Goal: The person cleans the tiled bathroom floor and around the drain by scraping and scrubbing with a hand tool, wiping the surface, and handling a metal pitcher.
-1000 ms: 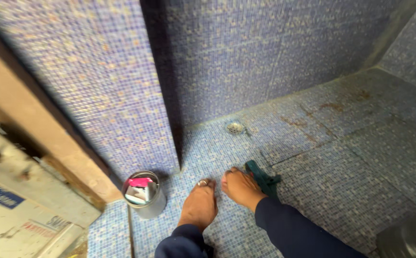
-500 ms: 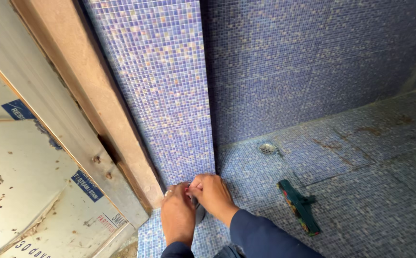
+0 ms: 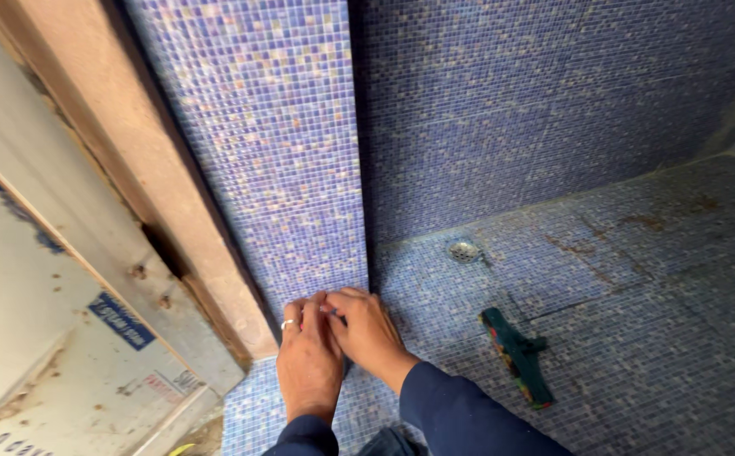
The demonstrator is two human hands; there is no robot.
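Note:
My left hand (image 3: pixel 308 363), with a ring on one finger, and my right hand (image 3: pixel 369 333) are pressed together low against the foot of a blue mosaic-tiled pillar (image 3: pixel 283 152). Their fingertips meet around a small pink thing (image 3: pixel 331 311) that is mostly hidden between them. Both wrists come out of dark blue sleeves at the bottom of the view. Whatever is under my palms cannot be seen.
A dark green hand tool (image 3: pixel 515 355) lies on the mosaic floor (image 3: pixel 637 279) to the right of my hands. A round metal drain (image 3: pixel 463 249) sits by the back wall. A beige door frame (image 3: pixel 122 169) and a pale board with blue labels (image 3: pixel 55 338) stand on the left.
My hands left the floor beside the green tool and came together over the small metal can at the pillar's foot, which they now hide. The view swung left and tilted up.

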